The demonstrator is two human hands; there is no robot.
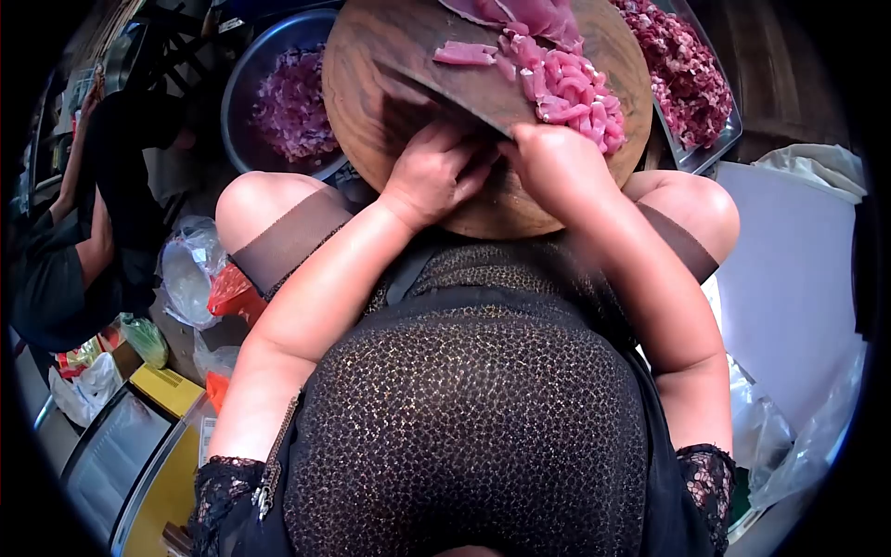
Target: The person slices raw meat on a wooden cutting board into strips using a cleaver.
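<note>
My right hand (561, 167) is closed round the handle end of a knife (445, 100), whose dark, broad blade points up and left over the round wooden chopping board (362, 102). Just below the blade, my left hand (432, 172) is curled with its fingers bent inward. Whatever those fingers hold, if anything, is hidden in shadow. Cut strips of pink meat (571, 88) are heaped on the board's right half. A larger slab of meat (538, 19) lies at the far edge, and a short piece (464, 53) rests just beyond the blade.
Left of the board stands a metal bowl (239, 102) of chopped meat (295, 107). A metal tray (729, 130) holding minced meat (682, 70) is at the right. Another person (121, 186) is at the far left, near plastic bags (190, 269) and a yellow-edged box (167, 390).
</note>
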